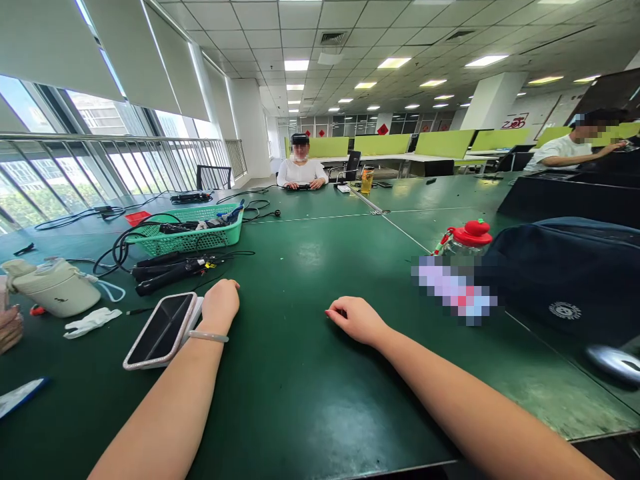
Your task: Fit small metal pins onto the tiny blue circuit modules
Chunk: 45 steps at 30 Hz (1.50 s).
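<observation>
My left hand rests on the green table with its fingers curled under, and I see nothing in it. A bracelet is on that wrist. Beside the wrist lies a phone in a pale glittery case, dark screen up, overlapping a white object. My right hand lies on the tabletop to the right, apart from the left. Its thumb and fingers are curled loosely together, and no object shows in them.
At left stand a green basket of cables, black cable bundles, a cream bottle and a crumpled tissue. A person's hand is at the left edge. At right are a red-lidded bottle, a dark bag and a mouse.
</observation>
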Motion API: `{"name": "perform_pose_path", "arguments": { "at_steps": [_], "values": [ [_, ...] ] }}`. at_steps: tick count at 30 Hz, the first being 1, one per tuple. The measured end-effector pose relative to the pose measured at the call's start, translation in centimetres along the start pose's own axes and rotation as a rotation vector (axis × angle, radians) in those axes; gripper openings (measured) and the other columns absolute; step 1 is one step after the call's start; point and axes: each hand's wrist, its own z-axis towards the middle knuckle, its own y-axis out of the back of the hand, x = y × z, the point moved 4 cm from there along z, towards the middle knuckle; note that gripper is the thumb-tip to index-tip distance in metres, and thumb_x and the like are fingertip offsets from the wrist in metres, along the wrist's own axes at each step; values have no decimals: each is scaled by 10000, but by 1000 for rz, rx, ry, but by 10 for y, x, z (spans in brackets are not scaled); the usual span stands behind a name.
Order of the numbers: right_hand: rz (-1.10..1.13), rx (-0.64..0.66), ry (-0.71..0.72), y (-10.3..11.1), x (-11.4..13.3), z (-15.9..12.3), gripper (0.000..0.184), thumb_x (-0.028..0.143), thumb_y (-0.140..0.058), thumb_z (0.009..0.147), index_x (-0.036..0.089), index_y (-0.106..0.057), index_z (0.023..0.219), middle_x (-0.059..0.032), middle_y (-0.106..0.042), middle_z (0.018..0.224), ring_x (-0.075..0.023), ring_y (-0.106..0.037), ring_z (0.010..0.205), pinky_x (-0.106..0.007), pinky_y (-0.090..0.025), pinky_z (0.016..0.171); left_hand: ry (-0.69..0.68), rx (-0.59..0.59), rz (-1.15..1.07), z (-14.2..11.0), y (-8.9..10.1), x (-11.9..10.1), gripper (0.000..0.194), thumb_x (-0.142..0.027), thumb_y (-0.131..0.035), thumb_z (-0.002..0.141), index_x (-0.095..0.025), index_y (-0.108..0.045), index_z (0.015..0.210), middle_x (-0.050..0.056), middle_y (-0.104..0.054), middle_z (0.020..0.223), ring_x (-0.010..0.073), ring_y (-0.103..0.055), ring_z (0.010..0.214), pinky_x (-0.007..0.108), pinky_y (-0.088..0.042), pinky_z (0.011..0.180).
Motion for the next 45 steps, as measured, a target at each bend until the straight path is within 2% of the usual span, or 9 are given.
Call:
{"name": "perform_pose_path", "arguments": {
  "at_steps": [6, 16, 20, 26, 30, 34, 37, 41, 45],
  "values": [
    [16, 8, -45, -1, -5, 1, 284, 332, -444, 875, 181, -615, 705, -16, -598, 730, -121, -508, 664, -224, -339, 585, 40, 4, 17, 1, -1, 2, 253, -141, -477, 747, -202, -641, 929, 82, -654, 927, 246, -592, 875, 309, -439, 735],
    [14, 32, -29, 0, -1, 2, 263, 301, -454, 868, 182, -639, 724, -21, -617, 742, -127, -529, 679, -228, -354, 600, 57, -19, -1, -2, 1, -1, 193, -140, -505, 730, -204, -642, 849, 72, -664, 816, 242, -591, 841, 305, -434, 706],
    [16, 44, -23, 1, -1, 1, 247, 286, -458, 863, 183, -649, 743, -23, -626, 762, -128, -537, 689, -226, -360, 607, 43, -38, 24, -2, 2, -3, 192, -200, -537, 751, -203, -643, 912, 89, -655, 849, 253, -594, 852, 319, -445, 716],
    [7, 31, -54, -2, -4, 2, 254, 299, -453, 861, 192, -645, 733, -19, -624, 746, -131, -535, 681, -228, -356, 597, -52, -107, 2, 2, -2, -4, 260, -264, -565, 770, -167, -644, 998, 109, -586, 1046, 243, -580, 929, 321, -444, 843],
    [10, 31, -57, -3, -5, 2, 265, 311, -448, 865, 192, -647, 737, -22, -625, 748, -132, -536, 678, -229, -358, 598, -15, -182, -76, 7, -5, -2, 325, -283, -568, 766, -101, -617, 1031, 138, -562, 1093, 250, -553, 993, 319, -425, 903],
    [12, 44, -54, -3, -5, 2, 253, 303, -451, 862, 198, -648, 743, -12, -628, 754, -129, -540, 685, -229, -362, 602, 56, -81, -211, 11, -16, -3, 321, -358, -402, 846, -139, -615, 942, 135, -602, 1020, 274, -543, 1014, 369, -434, 879],
    [19, 55, -44, -4, -5, 2, 235, 292, -459, 858, 201, -652, 758, -11, -635, 791, -130, -549, 714, -229, -371, 622, 50, -13, -242, 13, -27, -6, 351, -312, -287, 879, -136, -577, 968, 149, -584, 1078, 286, -470, 1135, 413, -389, 942],
    [16, 68, -30, -4, -4, 2, 233, 291, -461, 859, 198, -659, 777, -22, -635, 802, -135, -552, 730, -231, -377, 634, 19, 27, -232, 12, -36, -9, 338, -304, -288, 876, -136, -543, 1022, 168, -498, 1221, 328, -326, 1256, 514, -280, 1010],
    [1, 73, -20, -3, -2, 2, 220, 284, -470, 861, 195, -657, 785, -22, -634, 803, -137, -557, 736, -232, -382, 646, -82, 55, -244, 5, -36, -27, 308, -289, -303, 871, -142, -555, 970, 157, -480, 1241, 308, -327, 1260, 505, -261, 1030]
  ]
}}
